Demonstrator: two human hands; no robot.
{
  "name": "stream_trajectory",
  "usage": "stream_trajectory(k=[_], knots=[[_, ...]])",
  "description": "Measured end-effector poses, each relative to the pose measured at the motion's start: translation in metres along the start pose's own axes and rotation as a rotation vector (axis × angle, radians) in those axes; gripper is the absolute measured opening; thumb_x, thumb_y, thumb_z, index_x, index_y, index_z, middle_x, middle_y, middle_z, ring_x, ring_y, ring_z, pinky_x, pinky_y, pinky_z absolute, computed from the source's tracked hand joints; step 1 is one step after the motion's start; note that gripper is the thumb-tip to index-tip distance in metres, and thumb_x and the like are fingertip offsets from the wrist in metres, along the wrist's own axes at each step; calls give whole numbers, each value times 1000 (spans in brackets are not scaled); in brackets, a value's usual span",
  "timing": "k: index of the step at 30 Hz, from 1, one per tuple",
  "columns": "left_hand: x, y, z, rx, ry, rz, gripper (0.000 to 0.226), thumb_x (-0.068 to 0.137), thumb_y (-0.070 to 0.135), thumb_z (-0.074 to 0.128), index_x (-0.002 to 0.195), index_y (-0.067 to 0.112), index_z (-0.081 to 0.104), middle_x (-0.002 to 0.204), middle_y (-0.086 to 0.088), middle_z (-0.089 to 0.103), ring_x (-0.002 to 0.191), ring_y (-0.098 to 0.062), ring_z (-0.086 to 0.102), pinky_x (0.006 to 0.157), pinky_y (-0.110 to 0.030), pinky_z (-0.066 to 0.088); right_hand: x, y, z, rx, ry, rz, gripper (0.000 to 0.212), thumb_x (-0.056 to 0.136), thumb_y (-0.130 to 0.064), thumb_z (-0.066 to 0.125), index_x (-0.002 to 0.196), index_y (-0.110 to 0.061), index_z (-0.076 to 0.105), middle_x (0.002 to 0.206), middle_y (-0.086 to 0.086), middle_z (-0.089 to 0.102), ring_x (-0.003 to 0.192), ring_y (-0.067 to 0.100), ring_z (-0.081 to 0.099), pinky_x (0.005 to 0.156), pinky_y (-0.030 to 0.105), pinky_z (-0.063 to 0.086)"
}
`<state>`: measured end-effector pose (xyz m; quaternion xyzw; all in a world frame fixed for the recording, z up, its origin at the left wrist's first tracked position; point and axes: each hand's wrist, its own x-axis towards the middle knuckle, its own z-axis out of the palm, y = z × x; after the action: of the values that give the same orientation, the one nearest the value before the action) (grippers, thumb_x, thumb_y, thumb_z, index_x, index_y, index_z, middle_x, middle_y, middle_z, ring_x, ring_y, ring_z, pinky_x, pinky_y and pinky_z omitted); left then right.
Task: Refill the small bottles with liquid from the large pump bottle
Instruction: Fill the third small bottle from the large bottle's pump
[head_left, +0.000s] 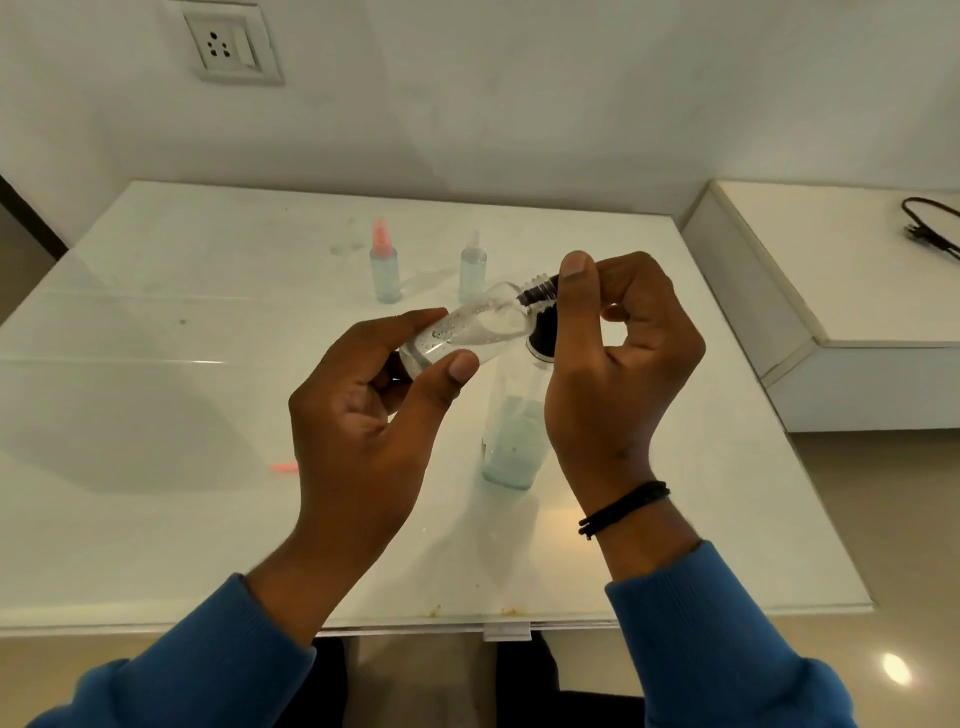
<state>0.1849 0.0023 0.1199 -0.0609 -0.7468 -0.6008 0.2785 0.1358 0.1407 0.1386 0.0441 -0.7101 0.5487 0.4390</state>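
Observation:
My left hand (363, 415) grips a small clear bottle (467, 332), tilted with its threaded neck up and to the right against the pump head. Droplets and a little liquid show inside it. My right hand (618, 353) curls over the black pump head (543, 332) of the large clear pump bottle (514, 441), which stands on the white table (156, 519) and holds pale blue liquid in its lower part. The thumb sits on top near the small bottle's mouth.
Two more small bottles stand farther back: one with a pink spray cap (384, 265), one with a clear cap (472, 267). A pink cap (284, 467) lies on the table at left. A white ledge (831, 291) with a black cable (930, 226) is at right. A wall socket (228, 44) is above.

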Motion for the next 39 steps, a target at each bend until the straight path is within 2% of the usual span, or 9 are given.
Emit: stream_trajectory(k=[6, 12, 18, 22, 26, 29, 33, 36, 39], knots=[[1, 5, -1, -14, 18, -32, 41, 89, 33, 77, 125, 14, 68, 117, -3, 73, 100, -27, 74, 80, -29, 63, 1, -1, 0, -4, 13, -11, 34, 97, -20, 59, 69, 0, 57, 66, 2, 56, 68, 26, 50, 63, 28, 40], [3, 7, -2, -31, 0, -9, 43, 80, 21, 82, 121, 16, 68, 114, 5, 72, 105, -16, 72, 83, -22, 60, -2, 3, -2, 0, 9, -1, 35, 99, -19, 59, 70, 1, 57, 67, 5, 57, 68, 33, 52, 63, 44, 44], [3, 9, -4, -30, -17, 16, 46, 78, 26, 86, 119, 23, 67, 114, -1, 71, 107, -20, 71, 84, -21, 59, 4, -4, -3, -45, -1, -19, 31, 97, -22, 60, 71, -5, 58, 69, -2, 57, 70, 26, 52, 63, 33, 43], [1, 7, -3, 16, -19, 44, 48, 80, 25, 86, 123, 23, 65, 119, -7, 68, 109, -24, 69, 85, -20, 59, 4, -5, -5, -46, 31, -104, 27, 96, -13, 63, 70, -6, 60, 88, 2, 65, 84, 26, 61, 72, 38, 49], [2, 4, -4, 35, 1, 46, 46, 81, 23, 84, 123, 16, 66, 115, -5, 69, 105, -17, 70, 81, -16, 58, -1, -2, -2, -34, 11, -114, 24, 96, -7, 64, 72, -5, 64, 77, 1, 60, 72, 24, 57, 67, 25, 46], [1, 5, -3, 32, 4, 26, 47, 81, 23, 83, 123, 11, 68, 116, -4, 70, 107, -15, 70, 79, -16, 59, 3, -3, -3, -38, 14, -130, 23, 96, -8, 64, 73, -4, 65, 75, -1, 59, 71, 18, 56, 69, 19, 43], [1, 6, -2, -26, 14, -12, 48, 79, 23, 83, 122, 8, 68, 119, -3, 71, 109, -16, 71, 81, -20, 60, 4, -5, -5, -49, 0, -157, 19, 96, -11, 67, 78, -4, 67, 78, -3, 62, 73, 14, 59, 70, 21, 48], [1, 6, -2, -57, 24, -47, 48, 77, 26, 83, 121, 11, 68, 119, -1, 71, 108, -17, 71, 81, -22, 61, 4, -6, -7, -16, -16, -149, 9, 95, -11, 70, 87, -11, 67, 83, -4, 64, 76, 13, 62, 71, 24, 54], [2, 6, -2, -63, 26, -48, 47, 77, 27, 82, 120, 13, 68, 119, -1, 71, 109, -15, 71, 81, -22, 61, 5, -5, -8, -21, 3, -157, 14, 94, -12, 73, 82, -6, 70, 87, 1, 66, 81, 14, 63, 71, 29, 57]])
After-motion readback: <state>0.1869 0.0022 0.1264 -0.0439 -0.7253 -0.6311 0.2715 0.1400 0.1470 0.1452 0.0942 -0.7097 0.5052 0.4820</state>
